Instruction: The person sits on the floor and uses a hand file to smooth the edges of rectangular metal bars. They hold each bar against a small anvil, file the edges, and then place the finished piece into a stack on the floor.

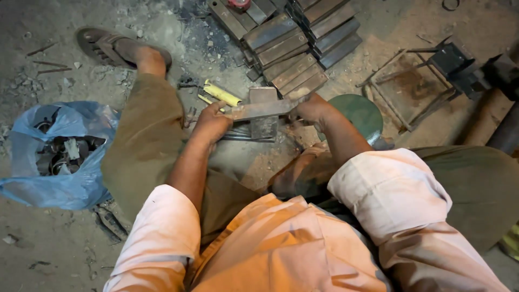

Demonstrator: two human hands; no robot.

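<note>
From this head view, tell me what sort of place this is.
Probably a small metalworking shop, worked at floor level. Both hands, left hand and right hand, hold a flat metal bar over a dusty floor; stacked metal bars lie ahead, and a blue plastic bag holds metal parts.

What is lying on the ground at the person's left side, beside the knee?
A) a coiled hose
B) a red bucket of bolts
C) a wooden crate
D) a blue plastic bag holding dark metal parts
D: a crumpled blue plastic bag sits open on the dirt floor with dark metal parts inside, while the left hand and right hand grip a flat metal bar.
</note>
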